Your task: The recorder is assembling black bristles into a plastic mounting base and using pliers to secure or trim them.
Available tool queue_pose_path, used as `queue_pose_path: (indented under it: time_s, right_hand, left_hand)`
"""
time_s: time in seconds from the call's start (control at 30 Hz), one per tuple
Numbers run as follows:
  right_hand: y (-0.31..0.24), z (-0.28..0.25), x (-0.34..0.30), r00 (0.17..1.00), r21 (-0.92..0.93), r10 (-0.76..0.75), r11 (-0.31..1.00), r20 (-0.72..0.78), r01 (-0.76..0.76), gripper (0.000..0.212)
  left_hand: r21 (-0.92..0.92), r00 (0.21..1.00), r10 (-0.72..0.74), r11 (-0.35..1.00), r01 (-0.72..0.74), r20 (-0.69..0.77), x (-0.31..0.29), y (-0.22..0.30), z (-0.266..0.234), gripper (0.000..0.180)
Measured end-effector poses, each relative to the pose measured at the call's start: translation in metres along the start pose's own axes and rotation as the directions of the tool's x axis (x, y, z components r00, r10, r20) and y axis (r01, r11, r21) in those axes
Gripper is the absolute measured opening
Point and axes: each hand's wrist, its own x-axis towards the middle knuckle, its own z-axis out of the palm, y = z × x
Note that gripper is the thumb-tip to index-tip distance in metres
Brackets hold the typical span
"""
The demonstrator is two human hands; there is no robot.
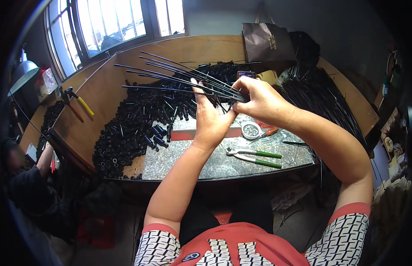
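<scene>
My right hand [262, 99] is closed around one end of a bundle of thin black rods [170, 73], whose free ends fan out to the left. Under the bundle, my left hand [211, 122] has its thumb and fingers spread apart, with the rods crossing at the fingers; some fingers are hidden. The thumb side of the left hand meets the right fingertips. Below the hands, green-handled pincers [255, 157] rest on a grey speckled board [192, 162]. Behind is a large heap of small black plastic parts [121, 119].
A round white tub of small bits [251, 130] and an orange-handled tool [269, 133] are on the board. More black rods [330, 102] pile up at the right. Wooden walls [93, 128] edge the bench; yellow-handled pliers [81, 102] hang left. Another person's arm [45, 157] shows far left.
</scene>
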Motion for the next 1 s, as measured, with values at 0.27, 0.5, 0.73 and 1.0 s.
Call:
queue_pose_path:
  time_s: [0.27,0.5,0.73,1.0]
  right_hand:
    - [-0.015,0.017,-0.034,0.995,0.082,-0.034,0.996,0.091,0.026,0.040]
    - [-0.014,0.024,-0.033,0.971,0.069,-0.230,0.970,-0.066,0.234,0.032]
    - [-0.014,0.027,-0.023,0.967,-0.176,-0.243,0.958,-0.080,0.226,0.013]
    - [-0.021,0.017,-0.013,0.891,-0.482,-0.438,0.810,-0.120,0.333,0.014]
  left_hand:
    - [-0.107,0.920,-0.054,0.994,0.013,-0.388,0.032,-0.035,-0.044,0.027]
    - [-0.192,0.953,-0.230,0.962,0.192,-0.198,0.018,-0.013,-0.035,0.042]
    - [0.016,0.957,-0.145,0.988,0.154,-0.250,0.018,-0.023,-0.036,0.038]
    - [0.153,0.957,-0.205,0.959,0.239,-0.207,0.016,-0.030,-0.040,0.040]
